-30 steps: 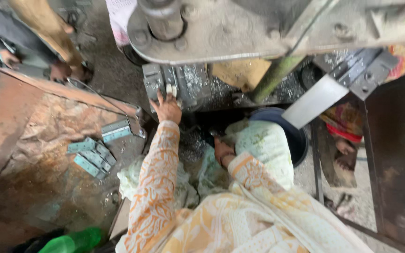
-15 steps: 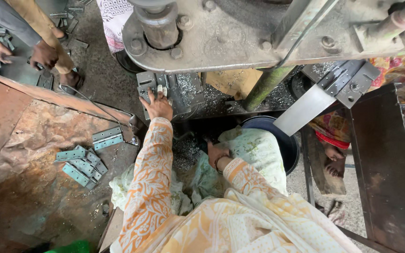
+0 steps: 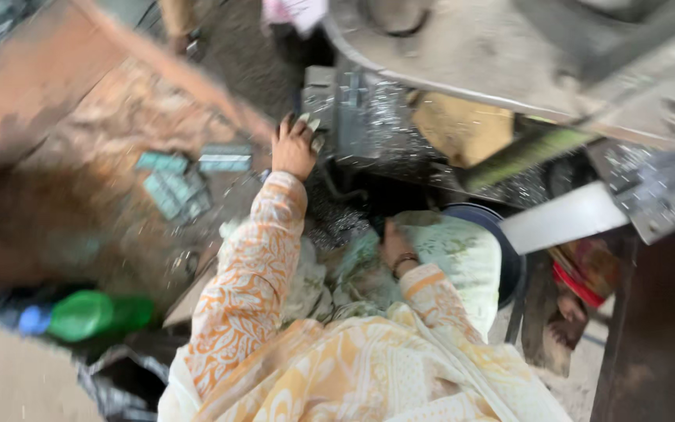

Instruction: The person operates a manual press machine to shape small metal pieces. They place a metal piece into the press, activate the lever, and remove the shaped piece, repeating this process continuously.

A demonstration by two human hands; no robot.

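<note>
My left hand (image 3: 294, 148) is stretched forward, the fingers bent down on small flat metal pieces (image 3: 312, 125) at the edge of the grey machine block (image 3: 337, 105). The picture is blurred there, so I cannot tell if the fingers really pinch a piece or only lie on top. The orange patterned sleeve (image 3: 255, 266) covers this arm up to the wrist.

My right hand (image 3: 394, 242) is lower and nearer to my body. It rests on the pale green cloth (image 3: 447, 250) that lies over my lap, with a dark bangle (image 3: 402, 262) on the wrist. The fingers point into the dark gap before the cloth and are partly hidden, so I cannot say if they are spread or closed, or if they hold something.

Just beside the left hand, to the left, several flat greenish metal plates (image 3: 185, 180) lie in a loose group on the rusty brown sheet (image 3: 80, 156). Shiny metal chips (image 3: 384, 117) are scattered on the dark base under the machine. Above everything stands the big grey machine frame (image 3: 525, 55). Behind the cloth, on the right, I see the rim of a dark blue bowl (image 3: 509, 258), and beside it a white flat bar (image 3: 564, 219). At the lower left a green plastic bottle (image 3: 91, 314) lies on its side.
</note>
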